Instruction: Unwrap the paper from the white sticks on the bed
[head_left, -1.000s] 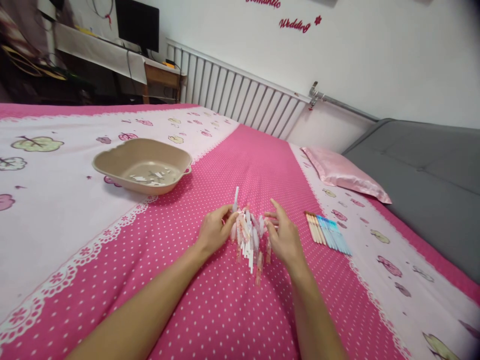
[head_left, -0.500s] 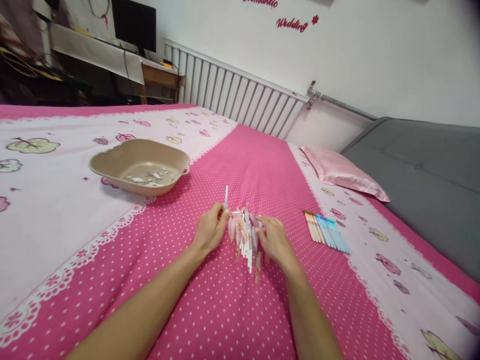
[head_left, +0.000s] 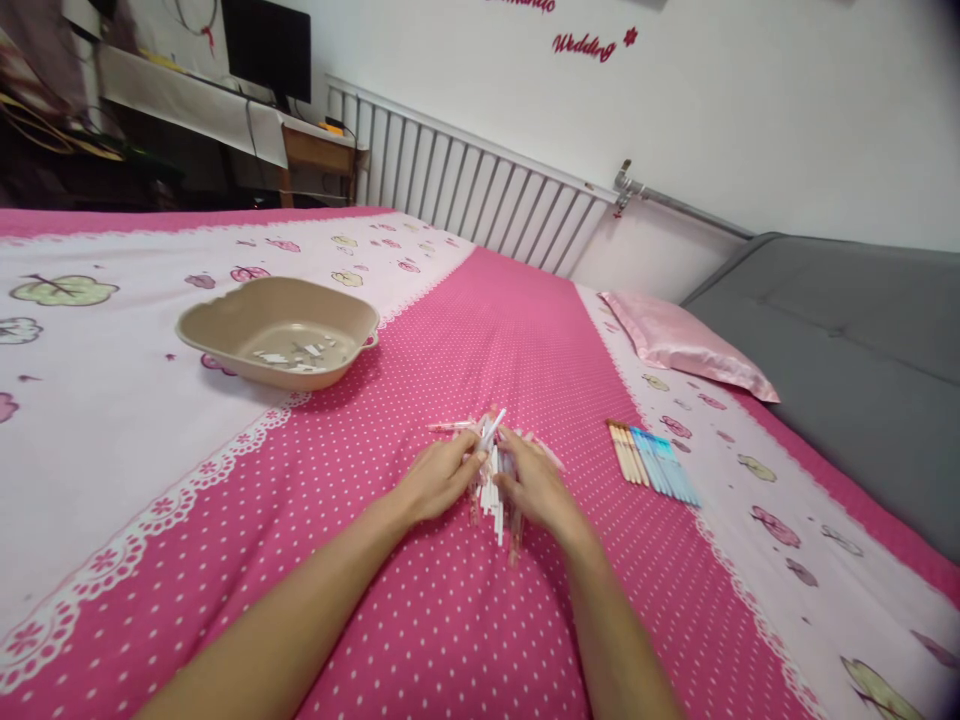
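A bed [head_left: 465,620] fills the view, its cover a pink white-dotted strip down the middle with white flowered panels along both sides; a grey sofa [head_left: 847,360] runs along the bed's right edge, and a white radiator [head_left: 480,195] stands on the wall past the far edge. A pink satin pillow [head_left: 682,345] lies at the far right of the bed, against the sofa; a tan plastic basin [head_left: 247,372] sits on the left white panel, just at the lace border of the dotted strip, with small white scraps in its bottom.

Both bare forearms reach in from the near edge to the middle of the dotted strip; the left hand [head_left: 442,478] pinches one white stick [head_left: 493,430] between thumb and fingertips, its free end tilted up and away. The right hand [head_left: 536,485] lies close beside it, fingers bent down over a pile of white and pink pen-like sticks [head_left: 491,500] on the cover; whether those fingers grip any stick cannot be told.

A row of orange and blue pens [head_left: 654,462] lies side by side near the right hand, at the right border of the dotted strip.
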